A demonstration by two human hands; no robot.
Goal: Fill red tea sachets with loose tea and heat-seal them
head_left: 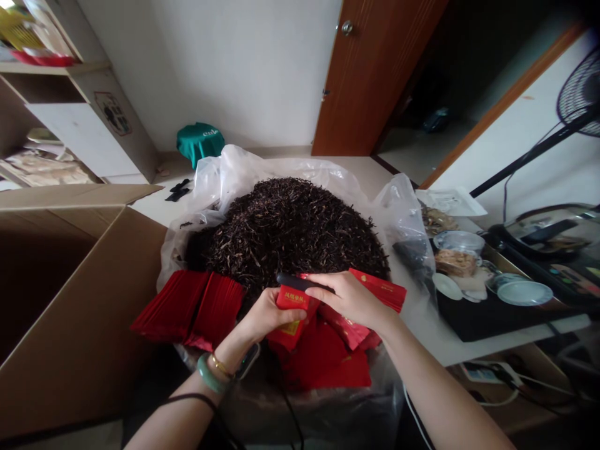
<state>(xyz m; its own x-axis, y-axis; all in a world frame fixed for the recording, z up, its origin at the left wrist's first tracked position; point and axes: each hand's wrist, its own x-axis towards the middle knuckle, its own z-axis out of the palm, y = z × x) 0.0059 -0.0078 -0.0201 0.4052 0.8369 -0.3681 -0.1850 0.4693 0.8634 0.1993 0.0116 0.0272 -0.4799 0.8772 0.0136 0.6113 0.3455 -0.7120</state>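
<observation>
Right at the front of the heap of dark tea leaves point(285, 231) in its plastic liner point(398, 212), the left hand point(266, 315) is closed on a red sachet point(291, 299), and the right hand point(352, 300) grips a black handheld tool point(300, 282) against it. A slip could crease the sachet or spill leaves! Count them: two hands, one held sachet, one tool, two red stacks point(187, 306), one loose red pile point(323, 365).

White wall point(244, 69), wood-grain door point(375, 78), white shelving unit point(89, 125), pale floor point(375, 172)
</observation>
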